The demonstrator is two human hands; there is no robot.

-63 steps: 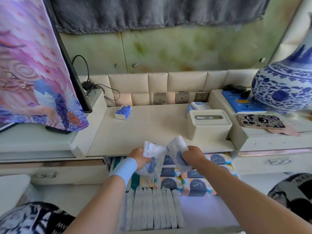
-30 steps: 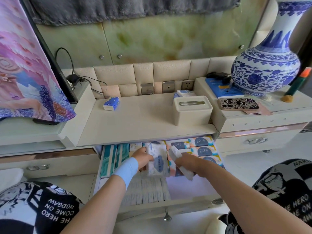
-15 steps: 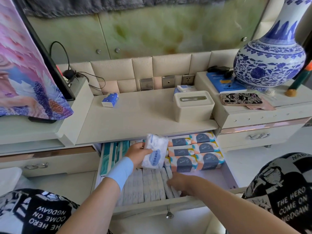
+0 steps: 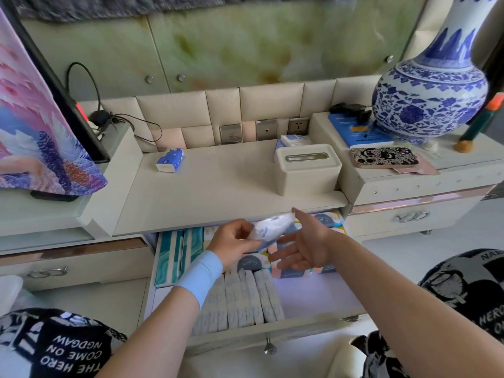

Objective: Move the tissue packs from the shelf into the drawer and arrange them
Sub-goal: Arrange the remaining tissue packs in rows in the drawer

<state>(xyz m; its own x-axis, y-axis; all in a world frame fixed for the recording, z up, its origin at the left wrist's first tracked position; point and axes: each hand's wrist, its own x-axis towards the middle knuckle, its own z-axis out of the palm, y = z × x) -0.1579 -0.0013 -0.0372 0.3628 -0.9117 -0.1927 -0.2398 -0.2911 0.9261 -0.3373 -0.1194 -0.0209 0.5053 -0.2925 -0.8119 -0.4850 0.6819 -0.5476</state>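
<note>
Patterned cloth drapes a dark screen at far left. Small blue tissue pack lies on the shelf, left of centre. Below the shelf the drawer stands pulled out. Inside: teal packs along the left wall, a row of white packs set on edge toward the front, printed packs at the back right. Left hand, with a blue wristband, pinches a white tissue pack between thumb and fingers, above the drawer's back half, just under the shelf edge. Right hand just beside it, fingers straight and spread, holding nothing; index tip near the pack's right end, contact unclear. Cream tissue box sits on the shelf's right end. Patterned phone case and blue-and-white vase stand on the raised ledge at right.
</note>
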